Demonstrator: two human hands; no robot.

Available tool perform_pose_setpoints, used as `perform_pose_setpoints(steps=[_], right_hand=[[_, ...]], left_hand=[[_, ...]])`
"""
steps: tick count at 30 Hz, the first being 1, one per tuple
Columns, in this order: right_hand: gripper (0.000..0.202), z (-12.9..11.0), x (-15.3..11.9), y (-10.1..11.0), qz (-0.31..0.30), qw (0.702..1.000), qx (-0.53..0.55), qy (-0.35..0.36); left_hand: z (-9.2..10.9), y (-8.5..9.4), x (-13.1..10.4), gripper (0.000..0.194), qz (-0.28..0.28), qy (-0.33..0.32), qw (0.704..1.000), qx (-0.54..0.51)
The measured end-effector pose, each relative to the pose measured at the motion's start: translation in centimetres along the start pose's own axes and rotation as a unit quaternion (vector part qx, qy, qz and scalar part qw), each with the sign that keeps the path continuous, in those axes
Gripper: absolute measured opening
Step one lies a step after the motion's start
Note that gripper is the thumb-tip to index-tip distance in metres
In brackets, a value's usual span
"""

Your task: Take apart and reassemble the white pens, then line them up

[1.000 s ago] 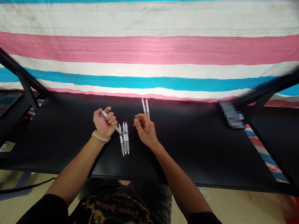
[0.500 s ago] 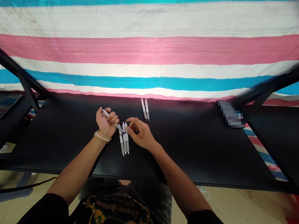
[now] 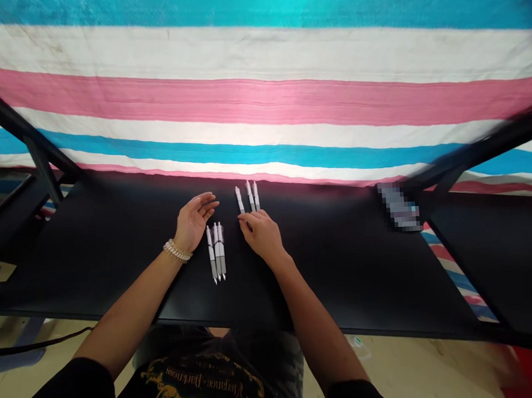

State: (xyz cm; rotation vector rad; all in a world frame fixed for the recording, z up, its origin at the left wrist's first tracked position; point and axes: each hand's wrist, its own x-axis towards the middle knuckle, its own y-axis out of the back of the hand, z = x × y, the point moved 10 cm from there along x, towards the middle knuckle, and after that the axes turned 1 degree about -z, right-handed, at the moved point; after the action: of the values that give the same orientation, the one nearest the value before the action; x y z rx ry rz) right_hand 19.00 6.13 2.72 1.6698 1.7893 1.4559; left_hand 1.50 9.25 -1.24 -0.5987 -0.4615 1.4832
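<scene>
Pens (image 3: 217, 250) with slim white barrels and grey lower grips lie in two groups on a black table (image 3: 342, 260), six of them in view. Nearer the person, three rest side by side, their conical silver tips aimed at the person's body; the leftmost leans slightly away from the other two at its lower end. Clear clips and a dark band mark the upper part of each barrel.

Farther off, near the striped sheet, a lone pen (image 3: 239, 197) lies just left of a close pair (image 3: 252, 197). The right hand (image 3: 262, 232) covers the lower ends of these, its fingers drawn narrow and its thumb and forefinger at the lone pen's lower end; whether they grip it cannot be told. The left hand (image 3: 194, 220) hangs loosely wide above the table beside the trio, fingers stretched, holding nothing visible.

A pale, chunky linked bracelet (image 3: 178, 250) rings the left wrist. The tabletop is smooth, with a dull sheen. Behind it, the sheet (image 3: 260, 103), slightly creased, runs in broad bands of blue, white and pink. Scrolling gold print decorates the person's black shirt (image 3: 196, 383).
</scene>
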Motion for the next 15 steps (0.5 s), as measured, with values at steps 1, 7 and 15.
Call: perform_pose_setpoints(steps=[1,7,15], right_hand=[[0.017,0.4,0.0,0.1,0.003,1.000,-0.024,-0.002],[0.016,-0.1,-0.2,-0.4,-0.070,0.994,0.071,-0.041],[0.009,-5.3,-2.3,-4.2,-0.311,0.931,0.190,0.029]], left_hand=[[0.1,0.1,0.0,0.029,0.004,-0.002,1.000,-0.004],[1.1,0.9,0.3,0.009,0.036,-0.047,0.998,-0.004],[2.1,1.9,0.6,0.012,0.053,-0.100,0.993,0.029]])
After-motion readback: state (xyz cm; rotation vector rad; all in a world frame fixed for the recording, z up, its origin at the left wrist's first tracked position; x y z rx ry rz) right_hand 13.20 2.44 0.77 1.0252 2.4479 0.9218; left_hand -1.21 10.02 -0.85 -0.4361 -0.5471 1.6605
